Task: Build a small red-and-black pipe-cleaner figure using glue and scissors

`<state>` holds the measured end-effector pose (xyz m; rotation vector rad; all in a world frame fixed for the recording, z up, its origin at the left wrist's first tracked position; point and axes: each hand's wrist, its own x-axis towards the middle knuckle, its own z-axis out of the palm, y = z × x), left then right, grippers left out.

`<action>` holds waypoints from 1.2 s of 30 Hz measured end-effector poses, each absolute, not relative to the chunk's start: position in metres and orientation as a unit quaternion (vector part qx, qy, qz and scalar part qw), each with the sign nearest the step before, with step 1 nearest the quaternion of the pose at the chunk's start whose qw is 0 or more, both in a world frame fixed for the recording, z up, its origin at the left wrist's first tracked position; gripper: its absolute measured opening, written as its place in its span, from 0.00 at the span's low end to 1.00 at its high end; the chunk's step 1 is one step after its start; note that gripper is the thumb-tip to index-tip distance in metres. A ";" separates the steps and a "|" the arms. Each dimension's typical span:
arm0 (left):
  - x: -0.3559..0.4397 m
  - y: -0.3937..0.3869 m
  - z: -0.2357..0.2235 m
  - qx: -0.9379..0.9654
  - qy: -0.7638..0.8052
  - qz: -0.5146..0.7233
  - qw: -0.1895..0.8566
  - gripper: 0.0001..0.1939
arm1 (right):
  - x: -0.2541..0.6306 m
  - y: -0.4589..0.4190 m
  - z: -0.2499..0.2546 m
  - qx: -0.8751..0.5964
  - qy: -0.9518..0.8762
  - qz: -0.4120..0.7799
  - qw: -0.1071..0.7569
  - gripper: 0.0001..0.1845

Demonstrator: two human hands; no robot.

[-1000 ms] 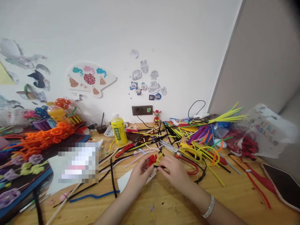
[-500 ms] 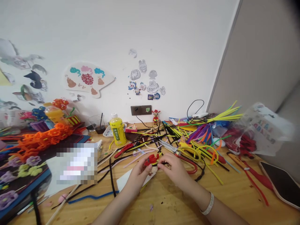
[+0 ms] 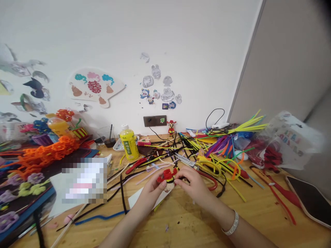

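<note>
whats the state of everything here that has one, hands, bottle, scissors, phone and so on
left hand: gripping the red and yellow pipe-cleaner figure
right hand: fingertips pinching the figure
yellow drink bottle: upright, capped
scissors: lying on the pipe cleaners, blades closed
phone: lying flat, screen dark
glass: upright, dark liquid inside, stick standing in it

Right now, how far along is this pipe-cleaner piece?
Done: a red-hatted figure stands finished-looking by the wall. In hand: a red-and-yellow pipe-cleaner figure, pinched between the left hand and right hand, looks partly built. Left: loose pipe cleaners lie heaped nearby, unused.
</note>
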<state>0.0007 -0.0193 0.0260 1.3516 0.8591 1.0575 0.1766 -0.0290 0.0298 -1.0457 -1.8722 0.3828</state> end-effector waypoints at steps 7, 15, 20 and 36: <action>0.000 -0.022 0.029 0.576 0.372 0.448 0.573 0.23 | 0.178 -0.029 0.029 -0.423 -0.763 0.135 0.470 0.05; -0.003 -0.021 0.030 0.579 0.364 0.441 0.581 0.22 | 0.177 -0.032 0.033 -0.421 -0.757 0.156 0.475 0.03; -0.005 -0.020 0.027 0.583 0.349 0.433 0.592 0.20 | 0.175 -0.035 0.033 -0.422 -0.742 0.166 0.493 0.03; -0.009 -0.026 0.030 0.554 0.286 0.415 0.663 0.22 | 0.172 -0.052 0.042 -0.349 -0.741 0.120 0.561 0.03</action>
